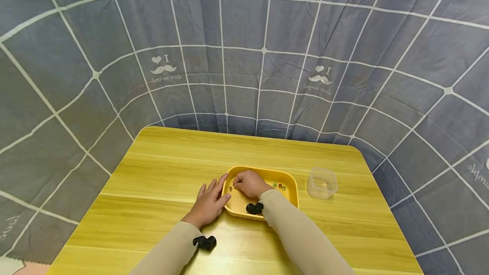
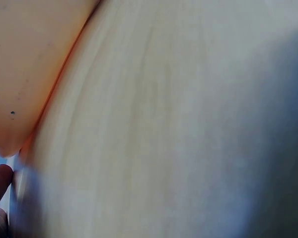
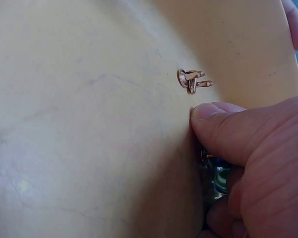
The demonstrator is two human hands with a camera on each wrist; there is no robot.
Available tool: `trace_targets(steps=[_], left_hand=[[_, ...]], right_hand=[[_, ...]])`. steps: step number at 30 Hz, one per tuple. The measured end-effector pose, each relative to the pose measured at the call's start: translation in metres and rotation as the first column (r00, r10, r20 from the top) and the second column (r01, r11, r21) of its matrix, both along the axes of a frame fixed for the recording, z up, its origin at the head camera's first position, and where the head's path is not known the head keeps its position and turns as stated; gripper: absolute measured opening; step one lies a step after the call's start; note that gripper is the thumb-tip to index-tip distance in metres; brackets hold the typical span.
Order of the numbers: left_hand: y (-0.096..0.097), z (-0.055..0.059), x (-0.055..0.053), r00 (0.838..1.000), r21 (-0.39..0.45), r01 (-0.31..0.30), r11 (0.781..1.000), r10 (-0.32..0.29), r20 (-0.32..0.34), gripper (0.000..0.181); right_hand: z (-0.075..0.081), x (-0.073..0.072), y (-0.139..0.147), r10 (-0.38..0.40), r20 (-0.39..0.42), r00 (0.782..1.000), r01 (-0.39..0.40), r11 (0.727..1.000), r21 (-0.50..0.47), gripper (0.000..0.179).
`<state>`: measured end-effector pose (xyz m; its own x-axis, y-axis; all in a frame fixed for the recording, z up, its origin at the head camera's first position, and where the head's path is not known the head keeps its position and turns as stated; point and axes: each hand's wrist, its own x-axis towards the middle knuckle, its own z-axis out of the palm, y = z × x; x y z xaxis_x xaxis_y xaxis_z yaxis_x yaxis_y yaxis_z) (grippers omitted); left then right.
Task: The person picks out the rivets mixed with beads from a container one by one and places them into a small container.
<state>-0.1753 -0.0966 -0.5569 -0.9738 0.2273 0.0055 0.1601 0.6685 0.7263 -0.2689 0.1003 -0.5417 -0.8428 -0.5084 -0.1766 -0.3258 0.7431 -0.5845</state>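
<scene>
My right hand reaches into a yellow tray, thumb and fingers curled together low over its floor. In the right wrist view a green-and-blue glass marble and a bit of metal show in the gap between thumb and curled fingers. Just beyond the thumb tip, small copper-coloured metal pieces with round heads and prongs lie on the tray floor. Several glass marbles sit at the tray's right end. My left hand touches the tray's left end, fingers extended along the rim; its fingertip appears in the left wrist view.
A clear plastic container stands on the wooden table, just right of the tray. Grey curtain with white lines hangs behind and around the table. A black device is on my left wrist.
</scene>
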Motion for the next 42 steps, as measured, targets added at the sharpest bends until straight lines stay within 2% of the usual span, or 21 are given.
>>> trace_targets(steps=[11, 17, 25, 34, 42], left_hand=[[0.002, -0.004, 0.004, 1.000, -0.001, -0.007, 1.000, 0.007, -0.008, 0.066], [0.003, -0.004, 0.006, 1.000, 0.006, -0.010, 1.000, 0.010, -0.026, 0.064], [0.003, -0.005, 0.005, 1.000, -0.001, -0.012, 1.000, 0.012, -0.002, 0.066], [0.005, -0.005, 0.005, 1.000, 0.021, -0.013, 1.000, 0.012, 0.022, 0.066], [0.008, -0.004, 0.002, 0.999, 0.019, -0.018, 1.000, 0.017, 0.038, 0.066]], right_hand=[[-0.005, 0.001, 0.002, 0.010, -0.003, 1.000, -0.010, 1.000, -0.014, 0.009], [-0.005, 0.000, 0.005, 0.010, 0.024, 1.000, -0.009, 0.999, -0.035, 0.009], [-0.003, -0.002, 0.008, 0.009, 0.069, 0.998, -0.001, 0.993, -0.117, 0.008], [0.003, -0.002, 0.019, -0.024, 0.182, 0.983, 0.066, 0.971, -0.228, 0.007], [0.004, -0.004, 0.028, -0.033, 0.188, 0.982, 0.082, 0.961, -0.264, 0.008]])
